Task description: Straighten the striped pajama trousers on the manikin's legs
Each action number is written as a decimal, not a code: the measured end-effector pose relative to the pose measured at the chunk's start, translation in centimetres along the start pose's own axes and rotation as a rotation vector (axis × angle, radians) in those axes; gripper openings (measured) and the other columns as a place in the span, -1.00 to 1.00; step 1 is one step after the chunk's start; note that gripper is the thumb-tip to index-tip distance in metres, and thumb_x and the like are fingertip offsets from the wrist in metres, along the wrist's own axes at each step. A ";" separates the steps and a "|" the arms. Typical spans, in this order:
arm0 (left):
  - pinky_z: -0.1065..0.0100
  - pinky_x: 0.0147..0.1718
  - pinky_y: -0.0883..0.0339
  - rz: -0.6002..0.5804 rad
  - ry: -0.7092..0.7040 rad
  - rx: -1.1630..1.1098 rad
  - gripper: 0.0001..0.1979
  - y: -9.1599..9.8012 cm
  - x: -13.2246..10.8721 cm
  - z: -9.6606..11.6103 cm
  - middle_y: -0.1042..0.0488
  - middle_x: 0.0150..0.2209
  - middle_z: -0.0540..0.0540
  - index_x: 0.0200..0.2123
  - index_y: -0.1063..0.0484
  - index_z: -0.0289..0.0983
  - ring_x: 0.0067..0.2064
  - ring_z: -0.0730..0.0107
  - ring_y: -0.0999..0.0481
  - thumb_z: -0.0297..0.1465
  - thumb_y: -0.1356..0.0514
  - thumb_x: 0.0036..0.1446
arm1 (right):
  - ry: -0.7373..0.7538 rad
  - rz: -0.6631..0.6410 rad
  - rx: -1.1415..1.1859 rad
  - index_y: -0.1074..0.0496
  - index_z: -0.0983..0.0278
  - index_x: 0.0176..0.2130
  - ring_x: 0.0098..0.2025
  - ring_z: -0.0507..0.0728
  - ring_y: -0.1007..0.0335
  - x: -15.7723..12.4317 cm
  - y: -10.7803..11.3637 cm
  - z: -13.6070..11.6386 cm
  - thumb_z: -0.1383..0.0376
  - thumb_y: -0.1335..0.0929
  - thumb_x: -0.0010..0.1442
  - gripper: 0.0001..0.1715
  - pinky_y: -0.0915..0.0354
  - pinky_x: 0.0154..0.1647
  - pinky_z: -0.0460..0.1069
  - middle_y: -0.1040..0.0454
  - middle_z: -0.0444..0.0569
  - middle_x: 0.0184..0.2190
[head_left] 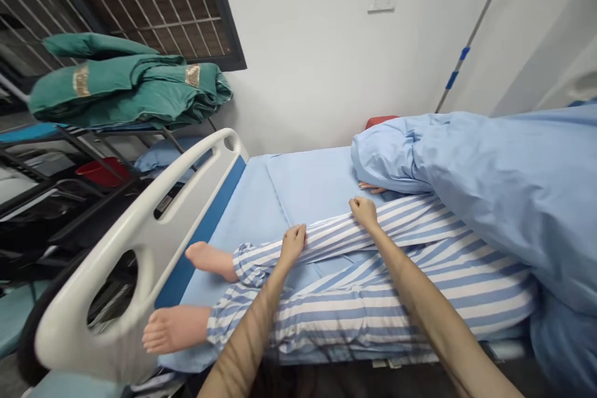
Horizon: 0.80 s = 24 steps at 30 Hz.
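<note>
Head view is looking down on a hospital bed (261,199) that is filling most of the frame, its pale blue sheet running toward the far wall. A rumpled blue quilt (494,199) is covering the upper body of a patient manikin (354,305), which is lying with its legs stretched toward a white plastic footboard (125,242). Striped blue-and-white trousers (373,308) are covering both legs. Beyond the footboard, a folded green cloth bundle (125,84) is resting on a metal rack (97,143).

The person's arms are reaching in from the bottom of the frame. The left hand (293,245) is curling shut on the upper trouser leg near its middle, and the right hand (364,211) is closing into a fist on the same leg, higher up, beside the quilt's edge. Neither hand is spread.

Two bare feet (175,331) are lying just short of the footboard, and a small manikin hand (372,187) is showing below the quilt. An uneven pull on the cloth could twist the leg, drag the quilt, or knock a foot against the footboard.
</note>
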<state>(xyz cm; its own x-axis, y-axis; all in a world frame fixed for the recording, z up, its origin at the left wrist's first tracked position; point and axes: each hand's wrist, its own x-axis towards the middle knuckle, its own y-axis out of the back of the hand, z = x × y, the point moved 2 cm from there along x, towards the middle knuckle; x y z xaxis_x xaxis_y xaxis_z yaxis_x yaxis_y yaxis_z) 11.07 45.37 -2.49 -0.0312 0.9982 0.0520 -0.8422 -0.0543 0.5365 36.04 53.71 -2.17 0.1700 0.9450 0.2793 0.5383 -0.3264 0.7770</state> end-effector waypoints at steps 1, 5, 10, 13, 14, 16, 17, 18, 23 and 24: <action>0.42 -0.37 -0.16 -0.039 0.017 -0.021 -0.58 1.3 -1.0 -0.2 -0.30 -0.64 0.01 -0.65 -0.24 -0.25 -0.49 0.47 -0.30 -0.19 0.06 0.18 | -0.009 -0.007 -0.032 -0.34 0.28 -0.61 -0.52 0.03 -0.03 -0.1 0.0 0.0 0.24 -0.20 0.19 -0.60 0.14 -0.44 -0.03 -0.33 -0.07 -0.63; 0.42 -0.45 -0.17 -0.203 0.107 -0.088 -0.62 6.6 -6.3 -0.2 -0.36 -0.62 -0.01 -0.62 -0.30 -0.25 -0.54 0.48 -0.26 -0.13 0.00 0.10 | -0.030 -0.054 -0.157 -0.49 0.31 -0.49 -0.44 0.07 -0.22 -0.4 0.0 -0.5 0.23 -0.19 0.22 -0.58 0.08 -0.41 -0.03 -0.49 0.05 -0.50; 0.41 -0.45 -0.15 -0.065 0.062 -0.202 -0.62 10.3 -12.4 -1.4 -0.35 -0.60 -0.01 -0.60 -0.28 -0.24 -0.52 0.46 -0.26 -0.12 -0.02 0.11 | -0.084 -0.124 -0.324 -0.57 0.34 -0.29 -0.29 0.12 -0.40 -1.3 1.1 -2.4 0.24 -0.18 0.27 -0.57 -0.02 -0.36 -0.05 -0.57 0.16 -0.32; 0.41 -0.47 -0.06 0.245 0.105 -0.071 -0.60 9.9 -14.7 -4.3 -0.20 -0.69 0.02 -0.69 -0.13 -0.23 -0.55 0.48 -0.18 -0.20 0.00 0.14 | -0.083 -0.186 -0.402 -0.57 0.36 -0.19 -0.20 0.14 -0.44 -2.5 2.2 -4.2 0.26 -0.18 0.29 -0.58 -0.07 -0.32 -0.06 -0.57 0.20 -0.24; 0.41 -0.47 -0.02 0.309 0.126 0.020 -0.59 9.4 -15.1 -5.1 -0.18 -0.69 0.02 -0.70 -0.11 -0.24 -0.55 0.49 -0.15 -0.23 -0.02 0.14 | -0.069 -0.204 -0.406 -0.56 0.38 -0.17 -0.19 0.14 -0.45 -3.1 2.4 -5.1 0.27 -0.18 0.29 -0.59 -0.08 -0.32 -0.07 -0.57 0.22 -0.22; 0.39 -0.46 0.05 0.358 0.145 0.187 -0.60 8.5 -15.4 -6.1 -0.22 -0.68 0.02 -0.71 -0.14 -0.25 -0.54 0.49 -0.14 -0.29 -0.05 0.14 | -0.021 -0.227 -0.382 -0.55 0.40 -0.17 -0.21 0.12 -0.45 -4.4 2.4 -7.1 0.29 -0.18 0.30 -0.59 -0.07 -0.33 -0.08 -0.57 0.24 -0.21; 0.39 -0.45 0.08 0.362 0.142 0.244 -0.62 8.2 -15.4 -6.4 -0.25 -0.66 0.01 -0.70 -0.17 -0.26 -0.53 0.49 -0.15 -0.31 -0.06 0.15 | 0.008 -0.235 -0.361 -0.56 0.40 -0.19 -0.23 0.10 -0.44 -5.2 2.1 -8.4 0.29 -0.18 0.30 -0.60 -0.06 -0.34 -0.08 -0.57 0.22 -0.23; 0.39 -0.44 0.10 0.360 0.143 0.287 -0.62 8.0 -15.4 -6.4 -0.29 -0.65 0.00 -0.68 -0.19 -0.26 -0.52 0.48 -0.18 -0.32 -0.05 0.16 | 0.035 -0.243 -0.343 -0.56 0.38 -0.23 -0.26 0.08 -0.43 -6.1 1.7 -10.0 0.28 -0.19 0.30 -0.61 -0.05 -0.35 -0.09 -0.57 0.18 -0.26; 0.37 -0.42 0.13 0.377 0.154 0.461 -0.65 7.8 -15.6 -6.4 -0.45 -0.55 -0.07 -0.61 -0.34 -0.26 -0.46 0.43 -0.33 -0.31 -0.04 0.21 | 0.443 -0.403 -0.048 -0.45 0.29 -0.55 -0.46 0.01 -0.24 -12.7 0.3 -20.5 0.20 -0.28 0.25 -0.60 0.03 -0.40 -0.08 -0.46 -0.06 -0.55; 0.37 -0.42 0.12 0.373 0.139 0.491 -0.66 7.7 -15.7 -6.5 -0.48 -0.52 -0.08 -0.58 -0.37 -0.25 -0.44 0.41 -0.36 -0.30 -0.04 0.22 | 0.565 -0.424 0.052 -0.41 0.28 -0.58 -0.48 0.01 -0.21 -14.5 0.6 -22.6 0.18 -0.29 0.23 -0.59 0.04 -0.40 -0.08 -0.41 -0.08 -0.58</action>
<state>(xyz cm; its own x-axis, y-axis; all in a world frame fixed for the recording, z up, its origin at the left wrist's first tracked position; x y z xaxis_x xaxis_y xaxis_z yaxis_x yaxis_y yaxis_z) 1.53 29.47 -4.64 -0.3729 0.9019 0.2181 -0.4166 -0.3728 0.8291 15.21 39.43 7.01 -0.5100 0.8317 0.2194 0.5042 0.0824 0.8597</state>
